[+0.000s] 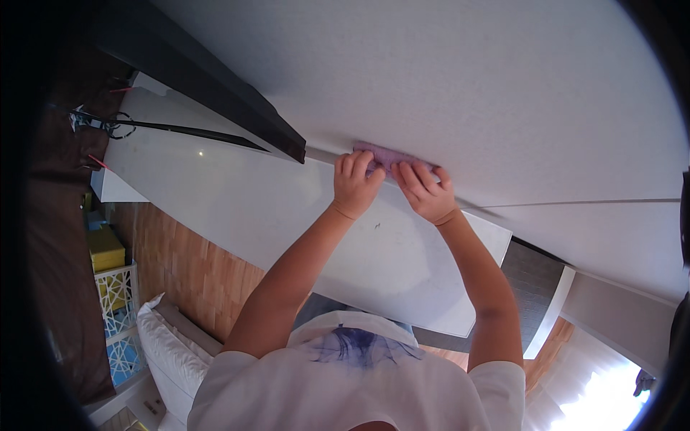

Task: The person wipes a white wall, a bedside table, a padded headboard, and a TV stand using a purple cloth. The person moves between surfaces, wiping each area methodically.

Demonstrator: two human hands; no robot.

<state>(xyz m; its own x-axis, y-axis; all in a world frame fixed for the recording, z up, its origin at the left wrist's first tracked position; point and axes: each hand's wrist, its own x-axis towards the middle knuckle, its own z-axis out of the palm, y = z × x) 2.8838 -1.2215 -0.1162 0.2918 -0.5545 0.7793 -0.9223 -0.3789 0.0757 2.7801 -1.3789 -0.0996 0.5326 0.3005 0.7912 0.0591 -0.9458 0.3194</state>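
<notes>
A folded purple cloth point(396, 158) lies flat against the pale wall point(485, 108), just above the back edge of a white cabinet top point(372, 253). The fingers of my left hand point(357, 183) grip its left part. My right hand point(427, 191) holds the right part, with the fingertips bent over its lower edge. Both arms reach forward across the white top, and the hands are a short way apart.
A large dark flat screen point(226, 86) stands at the left, its lower corner near my left hand. Left of me are a white cushion point(172, 355), a brown curtain point(64, 269), a yellow box point(107, 249) and a white lattice basket point(118, 312). Wood flooring point(199, 269) shows below.
</notes>
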